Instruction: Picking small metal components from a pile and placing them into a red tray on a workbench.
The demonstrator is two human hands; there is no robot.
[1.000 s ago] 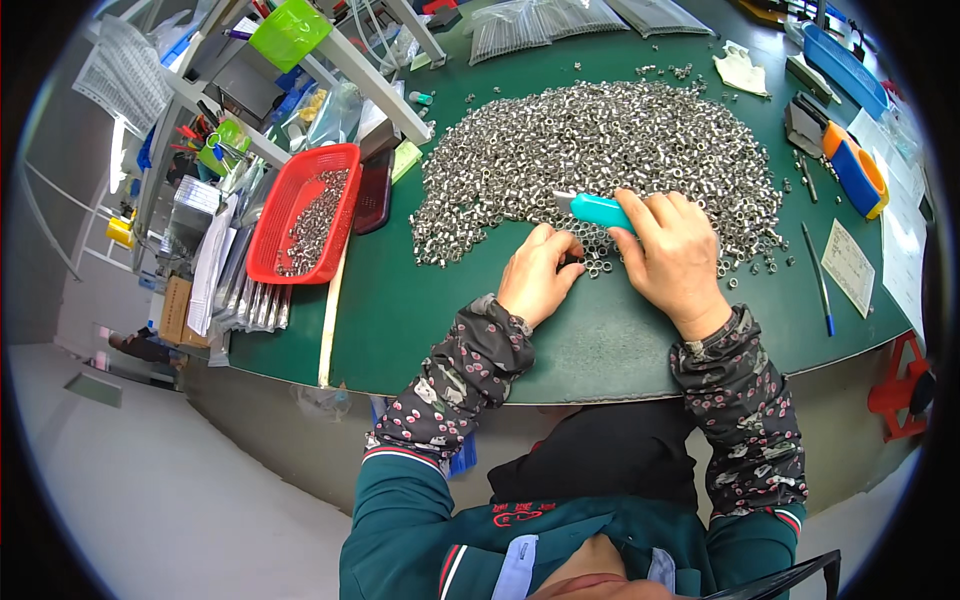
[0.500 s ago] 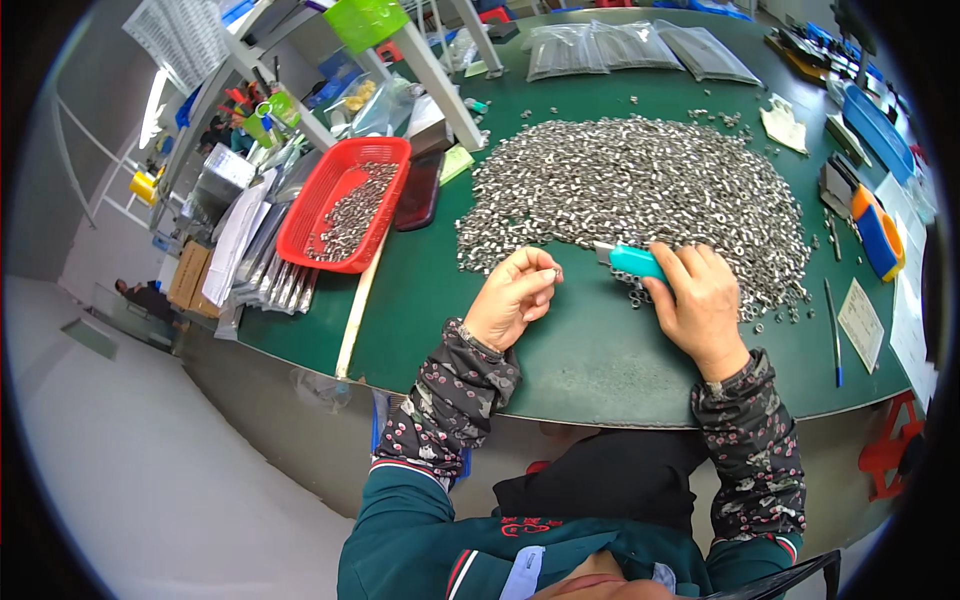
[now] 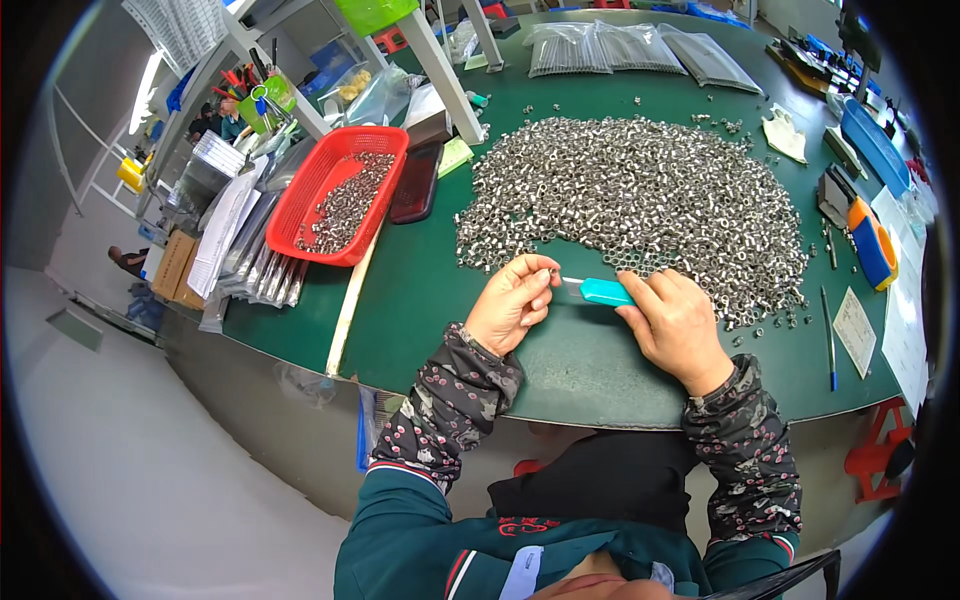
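My right hand (image 3: 678,325) grips a teal-handled utility knife (image 3: 606,292), its blade pointing left. Between the thumb and forefinger of my left hand (image 3: 515,303) is a small metal ring (image 3: 554,274), partly covered by the fingertips. The blade tip lies close beside that ring; whether they touch, I cannot tell. Just beyond both hands spreads a wide heap of small silvery metal rings (image 3: 630,180) on the green table (image 3: 600,385).
At the left stands a red plastic basket (image 3: 283,232) partly filled with similar metal pieces. Beside it lie a dark phone-like case (image 3: 417,182) and stacked bags. Filled clear bags (image 3: 570,50) lie along the back. On the right are an orange-and-blue tool (image 3: 873,245), a pen (image 3: 829,340) and a paper slip (image 3: 854,332).
My right hand has brought the knife left and down, so its blade now reaches the ring in my left hand. The left hand stays almost in place.
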